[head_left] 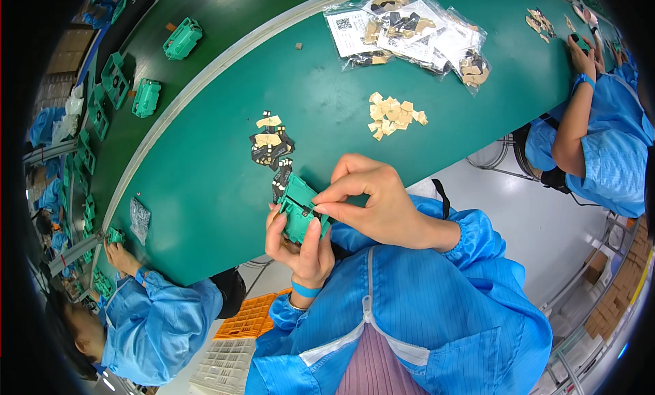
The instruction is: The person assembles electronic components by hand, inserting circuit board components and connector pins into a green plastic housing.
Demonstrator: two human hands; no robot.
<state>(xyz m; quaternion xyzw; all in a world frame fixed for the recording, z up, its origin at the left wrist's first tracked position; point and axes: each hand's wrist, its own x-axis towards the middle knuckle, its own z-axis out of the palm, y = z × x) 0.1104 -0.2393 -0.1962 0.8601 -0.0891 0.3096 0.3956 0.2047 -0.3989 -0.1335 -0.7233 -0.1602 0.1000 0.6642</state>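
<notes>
In front of my chest, my left hand (306, 262) holds a green plastic fixture (295, 224) from below, fingers wrapped round its sides. A thin black strip (293, 203) lies across its upper face. My right hand (382, 204) comes in from the right, its thumb and forefinger pinched together at the fixture's edge. What sits between those fingertips is too small to make out. Just beyond the fixture are a few black flexible strips (281, 180) and a pile of black pieces with tan backing (269, 146).
Tan paper scraps (392, 115) lie on the green table (218, 211). Clear bags with labels and parts (413, 37) are heaped at the back. Green fixtures (183, 39) stand on the belt at the left. Co-workers in blue sit at left (160, 320) and right (604, 139).
</notes>
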